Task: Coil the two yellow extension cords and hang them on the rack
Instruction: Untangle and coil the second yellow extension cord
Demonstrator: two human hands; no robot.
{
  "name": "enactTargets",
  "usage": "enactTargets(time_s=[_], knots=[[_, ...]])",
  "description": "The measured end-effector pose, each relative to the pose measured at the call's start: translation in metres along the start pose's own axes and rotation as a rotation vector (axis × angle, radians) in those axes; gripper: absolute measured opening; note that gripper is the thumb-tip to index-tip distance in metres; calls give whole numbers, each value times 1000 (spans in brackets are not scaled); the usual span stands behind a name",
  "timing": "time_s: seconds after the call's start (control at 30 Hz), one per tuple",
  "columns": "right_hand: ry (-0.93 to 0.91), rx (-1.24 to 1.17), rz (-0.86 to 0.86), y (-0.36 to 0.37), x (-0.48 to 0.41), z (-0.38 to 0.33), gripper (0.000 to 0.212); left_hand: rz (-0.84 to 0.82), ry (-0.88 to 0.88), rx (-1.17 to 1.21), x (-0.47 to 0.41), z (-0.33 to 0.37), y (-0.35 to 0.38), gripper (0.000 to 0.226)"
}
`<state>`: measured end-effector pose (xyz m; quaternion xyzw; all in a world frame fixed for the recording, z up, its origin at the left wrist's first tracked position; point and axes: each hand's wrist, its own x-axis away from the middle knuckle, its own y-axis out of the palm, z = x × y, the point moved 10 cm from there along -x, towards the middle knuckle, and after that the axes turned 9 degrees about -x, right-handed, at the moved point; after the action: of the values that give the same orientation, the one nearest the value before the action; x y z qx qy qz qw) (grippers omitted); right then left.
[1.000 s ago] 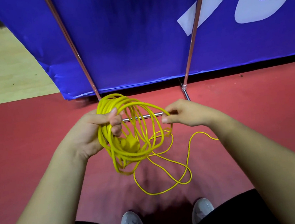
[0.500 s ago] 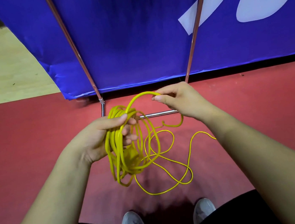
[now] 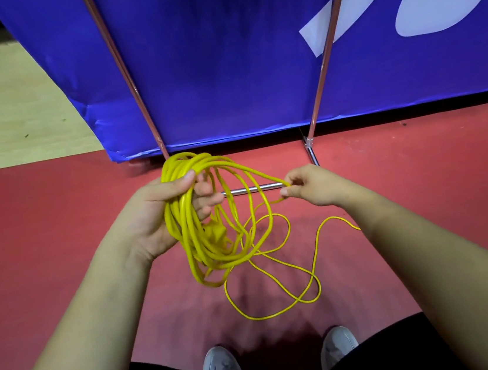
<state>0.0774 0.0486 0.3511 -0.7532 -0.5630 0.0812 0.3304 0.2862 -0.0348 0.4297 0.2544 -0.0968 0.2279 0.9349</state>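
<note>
we note the left hand (image 3: pixel 160 213), fingers (image 3: pixel 208 202) curled round the gathered loops of the yellow extension cord (image 3: pixel 193 243), evidently anchoring the coil, while the right hand (image 3: pixel 313 187) pinches the next strand to feed another loop, slack trailing on the floor (image 3: pixel 58 238) before the rack (image 3: pixel 324 61).

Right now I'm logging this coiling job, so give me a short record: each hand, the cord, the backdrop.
left hand: grips the coil
right hand: pinches one loop beside the coil
coil: many loops, hanging from the left hand
slack: loose loops below the coil, over the red floor
backdrop: blue banner, metal poles
</note>
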Motion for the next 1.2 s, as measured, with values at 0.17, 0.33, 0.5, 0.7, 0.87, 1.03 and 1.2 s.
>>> enactTargets(time_s=[0.17, 0.33, 0.5, 0.7, 0.87, 1.03, 1.2], knots=[[126, -107, -2, 20, -8, 35, 17, 14, 82, 142, -1, 9, -5, 39], [233, -276, 93, 22, -5, 54, 16, 9, 153, 238, 4, 18, -12, 25], [143, -457, 112, 13, -3, 5, 6, 166, 127, 114, 6, 15, -30, 41], [13, 150, -523, 65, 42, -83, 7, 283, 30, -46, 5, -4, -31, 10], [-232, -404, -334, 37, 47, -154, 12, 132, -64, -311, 10, -23, 3, 16], [-138, -496, -203, 18, 24, -97, 7, 76, -30, -8, 12, -12, 2, 15], [28, -655, -131, 20, 16, -42, 5, 92, -70, -72, 11, -12, 0, 13]])
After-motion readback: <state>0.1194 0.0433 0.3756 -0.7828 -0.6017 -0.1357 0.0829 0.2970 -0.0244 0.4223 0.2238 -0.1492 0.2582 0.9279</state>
